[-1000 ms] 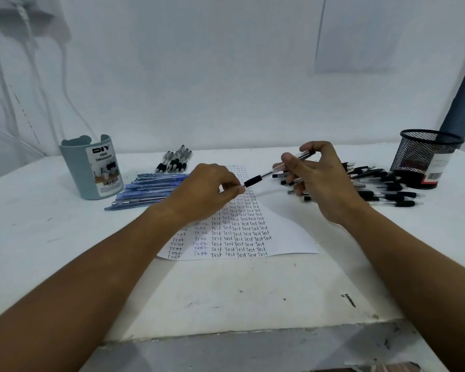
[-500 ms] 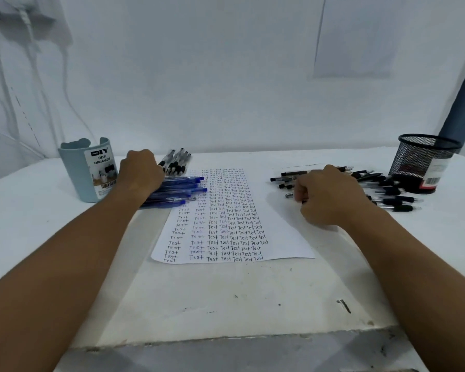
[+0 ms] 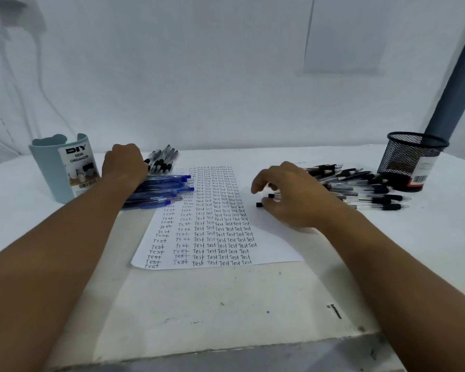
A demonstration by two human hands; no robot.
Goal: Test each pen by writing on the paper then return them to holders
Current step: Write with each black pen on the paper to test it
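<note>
A white sheet of paper (image 3: 220, 218) filled with columns of handwritten "Test" is laid flat in the middle of the white desk (image 3: 226, 304). At about 10 o'clock from it, a bundle of blue capped pens (image 3: 159, 190) is lying side by side, overlapping the sheet's left edge, and the left hand (image 3: 124, 163) is rested on top of that bundle, knuckles up; whether its grip is closed round a pen can't be told, fingers are hidden underneath. A small bunch of black-grip clear pens (image 3: 163, 159) is seen just behind that hand. Further left, at 9 o'clock, a pale teal plastic desk organizer with a "DIY" label (image 3: 62, 170) is stood upright.

Over at 3 o'clock, the right hand (image 3: 293, 197) is held over the near end of a scattered pile of black clear-barrel pens (image 3: 365, 189), fingers curled, with two pen ends poking out beneath the fingers. A black wire-mesh pen cup (image 3: 414, 159) is stood at 2 o'clock, right beside the pile.
</note>
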